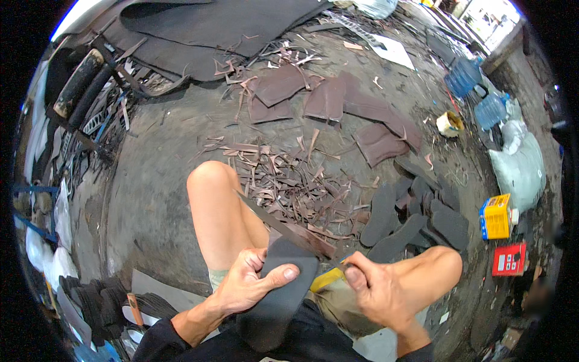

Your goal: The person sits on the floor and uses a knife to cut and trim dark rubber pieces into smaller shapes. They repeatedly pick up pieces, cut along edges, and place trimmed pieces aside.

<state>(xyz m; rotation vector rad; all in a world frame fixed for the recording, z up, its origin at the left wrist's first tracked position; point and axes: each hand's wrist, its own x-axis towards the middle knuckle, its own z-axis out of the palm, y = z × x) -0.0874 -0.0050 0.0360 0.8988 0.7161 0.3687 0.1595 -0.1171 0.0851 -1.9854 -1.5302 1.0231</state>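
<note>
Over my lap, my left hand grips a dark grey shoe sole, its thumb pressed flat on the upper face. My right hand is closed at the near end of a long, thin knife; the handle is mostly hidden in the fingers. The blade slants away to the upper left, across the far end of the sole. A strip of brown sheet shows beside the blade there. Whether the edge is in the material cannot be made out.
Brown offcuts are heaped beyond my knees. Several cut soles lie to the right, with brown sheet pieces farther off. A yellow can, a red box and blue water jugs stand along the right.
</note>
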